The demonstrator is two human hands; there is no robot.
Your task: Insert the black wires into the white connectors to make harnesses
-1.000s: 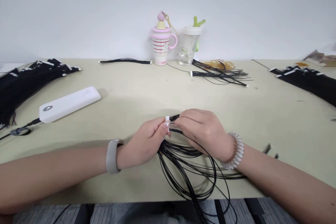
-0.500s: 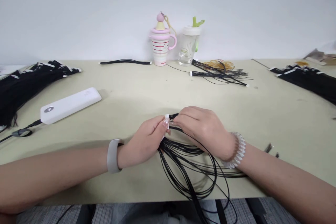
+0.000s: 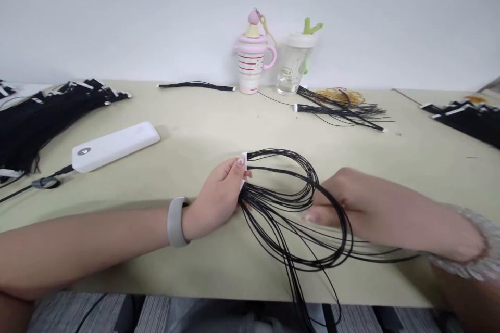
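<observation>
In the head view, my left hand [image 3: 219,197] pinches the white connectors [image 3: 245,158] of a wire harness between thumb and fingers. Thin black wires [image 3: 281,197] fan out from them to the right in large loops, and some hang over the table's front edge. On the right, my right hand [image 3: 359,208] is beside the loops, with its thumb and fingertips behind or among the wires. Motion blurs that hand, so whether it grips any wire is unclear.
Piles of black wire bundles lie at the left [image 3: 58,109] and right [image 3: 472,119]. A white power bank [image 3: 117,145] with a cable is nearer on the left. A pink-lidded cup [image 3: 250,65], a clear bottle [image 3: 294,65], loose harnesses [image 3: 332,109] and rubber bands [image 3: 351,95] stand or lie along the wall.
My right hand has moved away from the connectors, to the right and toward me. The wire loops by the connectors now show openly. My left hand keeps its hold.
</observation>
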